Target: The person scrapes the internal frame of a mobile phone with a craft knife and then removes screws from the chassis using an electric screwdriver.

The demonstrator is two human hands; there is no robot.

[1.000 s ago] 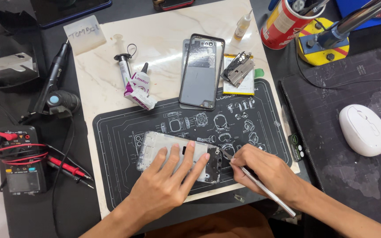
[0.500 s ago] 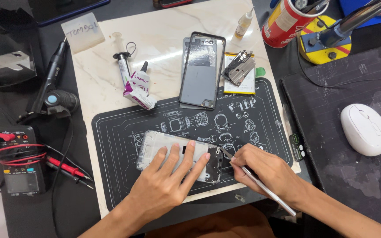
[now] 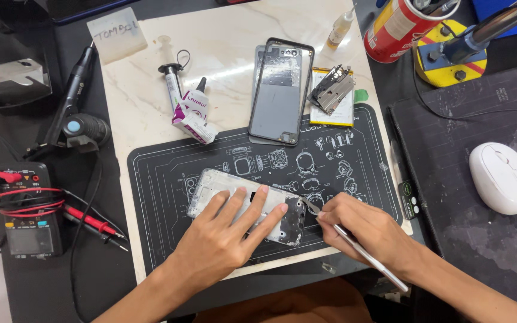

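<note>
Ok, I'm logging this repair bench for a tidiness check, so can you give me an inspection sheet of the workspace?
Surface: black printed work mat on a pale marbled board, on a dark desk.
Job's things: opened phone frame flat on the mat; metal tweezers, tip at the frame's right end.
Clutter: phone back cover, glue tube, syringe, small dropper bottle, metal bracket, red can.
Grippers: left hand pressed on the frame; right hand holds the tweezers.
Cables: red and black probe leads by the multimeter.
Surroundings: white mouse on a dark pad; handheld tool at left.
</note>
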